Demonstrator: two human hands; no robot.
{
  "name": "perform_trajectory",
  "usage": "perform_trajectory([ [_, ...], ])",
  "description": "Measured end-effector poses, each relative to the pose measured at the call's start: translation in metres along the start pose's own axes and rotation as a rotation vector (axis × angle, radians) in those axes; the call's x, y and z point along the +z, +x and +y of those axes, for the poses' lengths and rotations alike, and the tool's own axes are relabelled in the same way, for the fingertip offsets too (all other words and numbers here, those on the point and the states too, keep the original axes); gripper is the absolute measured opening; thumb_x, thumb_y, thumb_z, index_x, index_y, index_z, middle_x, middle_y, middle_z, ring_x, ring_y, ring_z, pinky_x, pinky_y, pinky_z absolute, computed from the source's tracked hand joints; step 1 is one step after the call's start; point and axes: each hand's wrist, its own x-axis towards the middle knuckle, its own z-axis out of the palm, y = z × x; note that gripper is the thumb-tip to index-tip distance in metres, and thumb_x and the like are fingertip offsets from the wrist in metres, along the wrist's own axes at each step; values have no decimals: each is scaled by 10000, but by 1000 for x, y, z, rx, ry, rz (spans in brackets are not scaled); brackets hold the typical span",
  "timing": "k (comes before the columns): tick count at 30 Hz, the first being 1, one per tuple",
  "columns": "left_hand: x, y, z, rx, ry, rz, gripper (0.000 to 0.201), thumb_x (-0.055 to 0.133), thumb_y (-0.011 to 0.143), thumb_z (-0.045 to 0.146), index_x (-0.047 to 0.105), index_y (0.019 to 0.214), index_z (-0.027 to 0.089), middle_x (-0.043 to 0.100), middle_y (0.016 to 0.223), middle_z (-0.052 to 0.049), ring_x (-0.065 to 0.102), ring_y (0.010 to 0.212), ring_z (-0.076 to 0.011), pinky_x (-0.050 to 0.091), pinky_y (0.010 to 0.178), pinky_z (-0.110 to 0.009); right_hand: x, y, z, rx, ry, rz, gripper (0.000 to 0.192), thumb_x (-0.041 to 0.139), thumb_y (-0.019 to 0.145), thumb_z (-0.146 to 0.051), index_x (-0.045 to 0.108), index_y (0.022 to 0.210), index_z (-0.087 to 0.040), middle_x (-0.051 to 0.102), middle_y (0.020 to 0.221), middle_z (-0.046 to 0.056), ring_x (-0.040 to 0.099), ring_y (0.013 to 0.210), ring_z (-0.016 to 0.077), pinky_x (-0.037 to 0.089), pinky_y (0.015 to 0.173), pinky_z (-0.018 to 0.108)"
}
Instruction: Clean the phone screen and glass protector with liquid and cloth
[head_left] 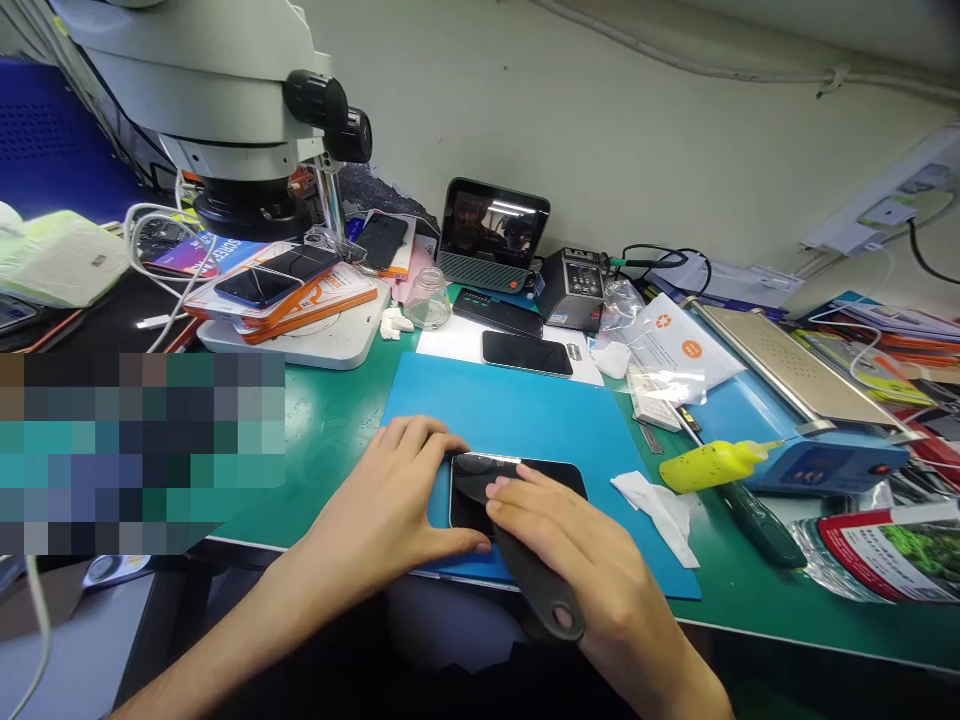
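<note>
A smartphone (466,514) with a dark screen and pale edges lies face up, crosswise on a blue mat (517,410). My left hand (397,495) grips its left end, the fingers along the far edge and the thumb at the near edge. In my right hand (585,545) is a flat black scraper (534,580) with a hole in its handle end. Its blade lies over the left part of the screen, fingertips pressing on it. My right hand hides much of the phone's near side and right half.
Behind the mat lies another phone (527,353). A microscope (247,130) overhangs the left, above phones stacked on orange boxes (315,305). To the right are a folded tissue (660,510), a yellow squeeze bottle (709,466) and a blue heating device (817,465). A glass jar (430,300) stands behind.
</note>
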Motion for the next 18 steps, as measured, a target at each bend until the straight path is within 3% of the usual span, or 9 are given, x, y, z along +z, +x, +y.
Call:
perform_trajectory([
  [8, 0, 0, 0, 13, 20, 8, 596, 877, 811, 330, 584, 1319, 222, 606, 1318, -89, 543, 1237, -332, 498, 1054, -532, 6, 6, -14, 23, -75, 46, 295, 528, 1030, -15, 684, 1256, -120, 816, 1233, 141, 768, 1215, 224, 609, 1143, 414],
  [18, -1, -3, -1, 42, 40, 18, 657, 914, 803, 449, 588, 1327, 223, 616, 1306, -93, 556, 1234, -345, 512, 1046, -533, 1, 1, -10, 57, -69, 49, 239, 524, 1060, -55, 698, 1211, -115, 822, 1191, 143, 778, 1178, 218, 626, 1113, 401],
])
